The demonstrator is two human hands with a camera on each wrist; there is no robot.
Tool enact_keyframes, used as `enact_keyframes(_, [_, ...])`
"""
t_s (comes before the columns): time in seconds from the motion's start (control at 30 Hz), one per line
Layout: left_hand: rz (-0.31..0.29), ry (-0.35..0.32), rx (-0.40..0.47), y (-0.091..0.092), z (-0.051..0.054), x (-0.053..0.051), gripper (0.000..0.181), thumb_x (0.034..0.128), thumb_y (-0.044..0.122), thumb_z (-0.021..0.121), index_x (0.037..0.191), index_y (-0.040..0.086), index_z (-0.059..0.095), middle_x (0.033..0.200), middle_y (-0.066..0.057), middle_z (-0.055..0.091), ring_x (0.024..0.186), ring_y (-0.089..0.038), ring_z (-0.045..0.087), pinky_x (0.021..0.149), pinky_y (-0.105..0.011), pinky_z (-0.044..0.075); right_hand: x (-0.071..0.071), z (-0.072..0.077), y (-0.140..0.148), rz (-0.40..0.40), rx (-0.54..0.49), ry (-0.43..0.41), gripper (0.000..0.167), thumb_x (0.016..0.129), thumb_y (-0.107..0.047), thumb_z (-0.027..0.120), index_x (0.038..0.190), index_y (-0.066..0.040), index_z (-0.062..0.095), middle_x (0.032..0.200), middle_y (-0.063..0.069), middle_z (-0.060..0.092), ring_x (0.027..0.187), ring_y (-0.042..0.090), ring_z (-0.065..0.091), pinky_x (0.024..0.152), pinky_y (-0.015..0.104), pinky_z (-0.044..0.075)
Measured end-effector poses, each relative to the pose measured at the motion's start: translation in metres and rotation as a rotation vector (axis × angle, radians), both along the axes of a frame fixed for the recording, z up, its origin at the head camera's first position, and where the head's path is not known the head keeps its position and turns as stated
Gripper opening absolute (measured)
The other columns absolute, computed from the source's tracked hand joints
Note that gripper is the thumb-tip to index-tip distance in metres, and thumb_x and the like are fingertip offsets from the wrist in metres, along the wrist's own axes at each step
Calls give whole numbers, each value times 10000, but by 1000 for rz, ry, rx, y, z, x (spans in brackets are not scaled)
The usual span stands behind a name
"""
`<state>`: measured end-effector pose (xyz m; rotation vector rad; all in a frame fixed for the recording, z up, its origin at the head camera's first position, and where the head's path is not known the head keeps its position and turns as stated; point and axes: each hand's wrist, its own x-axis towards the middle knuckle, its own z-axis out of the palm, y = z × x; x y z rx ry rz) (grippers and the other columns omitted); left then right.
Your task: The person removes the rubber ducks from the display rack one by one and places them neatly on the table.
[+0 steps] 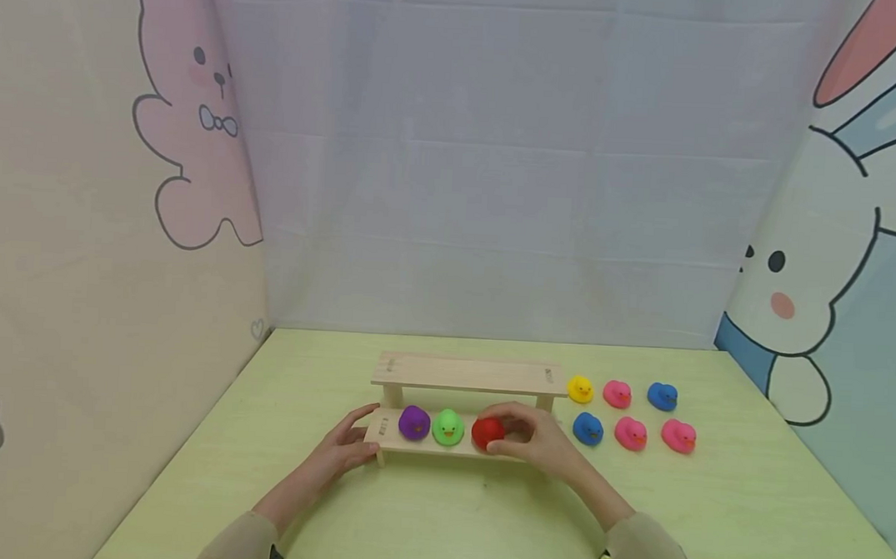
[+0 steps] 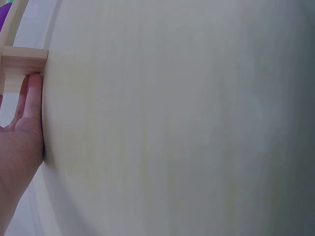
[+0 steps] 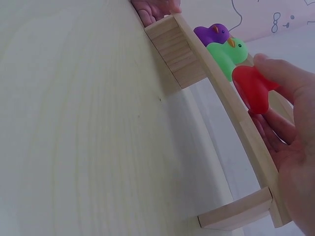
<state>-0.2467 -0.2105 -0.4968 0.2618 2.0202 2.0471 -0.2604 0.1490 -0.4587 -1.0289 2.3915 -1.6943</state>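
Observation:
A two-tier wooden stand (image 1: 470,374) is on the table. On its lower board, a purple duck (image 1: 415,423) is leftmost and a green duck (image 1: 448,428) sits beside it. My right hand (image 1: 534,437) holds a red duck (image 1: 488,434) between thumb and fingers, just right of the green one. In the right wrist view the red duck (image 3: 252,88) is at the lower board, its underside partly hidden by the fingers. My left hand (image 1: 343,446) grips the left end of the lower board. Its fingers (image 2: 33,96) reach the leg in the left wrist view.
Right of the stand are a yellow duck (image 1: 581,389), a blue duck (image 1: 587,429), another blue duck (image 1: 662,396) and several pink ducks (image 1: 631,433) in two rows. The light wooden table (image 1: 437,521) meets a white cloth wall (image 1: 482,189) at the back. Printed panels stand on both sides.

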Motion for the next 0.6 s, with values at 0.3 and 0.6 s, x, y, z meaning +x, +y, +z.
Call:
enact_keyframes(0.3, [3,6,-13,-2,-4,-1,691,944,110,639,1534,138,281,1369,-279,431,1161,-298,547,973,-380,458,4,0,0,-40,-26,-32,379,859,-140,765,1219,-96,656,1181,19,652,981,229,632,854,341,532])
enact_keyframes(0.6, [-3,22,0,-3,-6,-3,687,946,103,633,1531,118,274,1359,-285,437,1147,-283,555,963,-365,465,17,1,7,-88,-59,-15,368,872,-134,752,1213,-48,647,1168,94,652,992,278,631,854,326,533])
